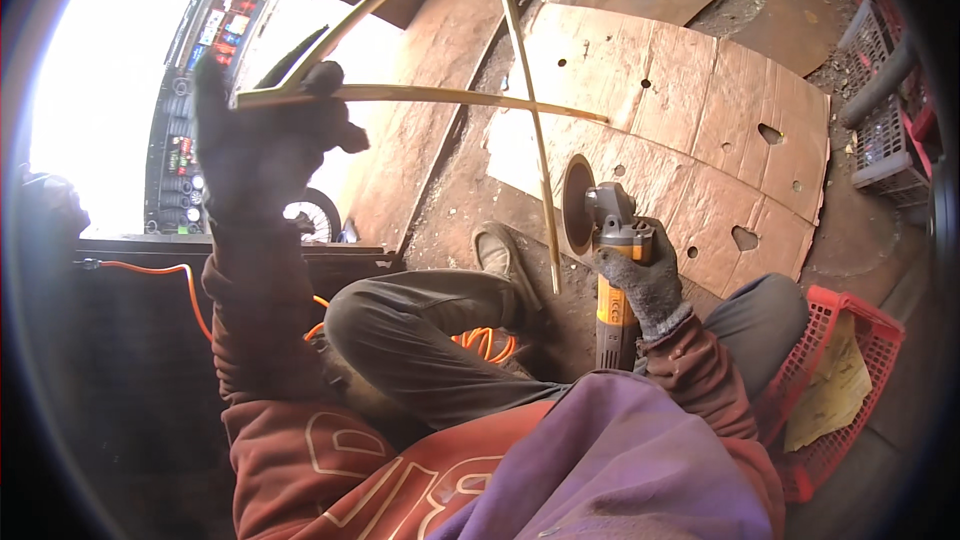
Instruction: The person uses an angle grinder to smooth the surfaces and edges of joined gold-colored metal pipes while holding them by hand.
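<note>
In the upper left of the frame the gloved left hand (262, 135) is raised and clamped around a bundle of thin brass-coloured metal strips (420, 94). One strip runs rightward across the upper middle, another curves up toward the top edge, and a third slants down through the centre to end beside the person's shoe (503, 258).

Just right of centre the gloved right hand (645, 280) is closed around the body of a yellow and grey angle grinder (612, 270), its disc (576, 205) standing on edge close beside the slanting strip (whether they touch I cannot tell).

Behind lies a rusty, hole-punched steel sheet (720, 110). An orange cable (190, 290) trails at the left, and a red plastic basket (850, 340) sits at the lower right.
</note>
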